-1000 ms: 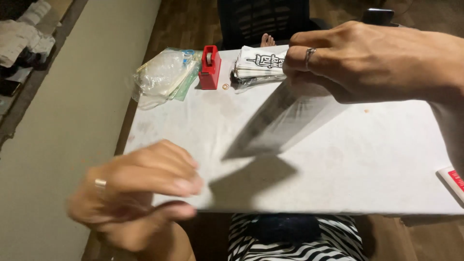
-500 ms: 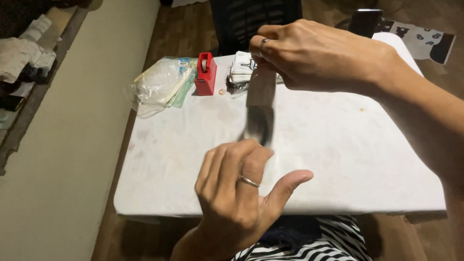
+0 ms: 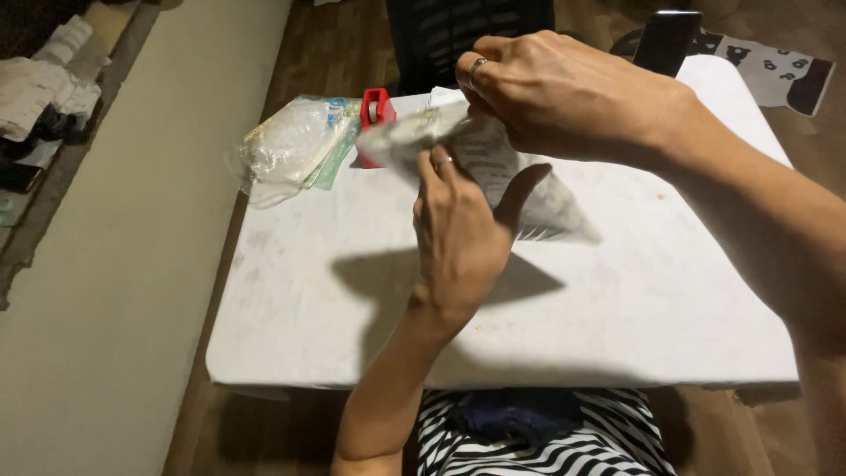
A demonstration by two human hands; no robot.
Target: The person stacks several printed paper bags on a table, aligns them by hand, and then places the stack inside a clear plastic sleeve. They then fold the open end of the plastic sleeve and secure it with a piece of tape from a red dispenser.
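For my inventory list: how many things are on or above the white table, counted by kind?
Printed paper sheet, held by left hand and right hand: 1
Red tape dispenser: 1
Clear plastic bag: 1
Total: 3

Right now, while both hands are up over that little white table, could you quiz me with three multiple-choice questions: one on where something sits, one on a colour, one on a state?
1. Where does the clear plastic bag lie on the white table?
A. at its far left corner
B. at its near right corner
C. under the table

2. What colour is the tape dispenser?
A. blue
B. red
C. yellow

3. How is the printed paper sheet held?
A. flat on the table, untouched
B. by one hand only
C. off the table, between both hands

Answers:
1 A, the bag sits at the far left corner, beside the dispenser.
2 B, its body is plainly red.
3 C, the left hand and right hand both grip the sheet above the tabletop.
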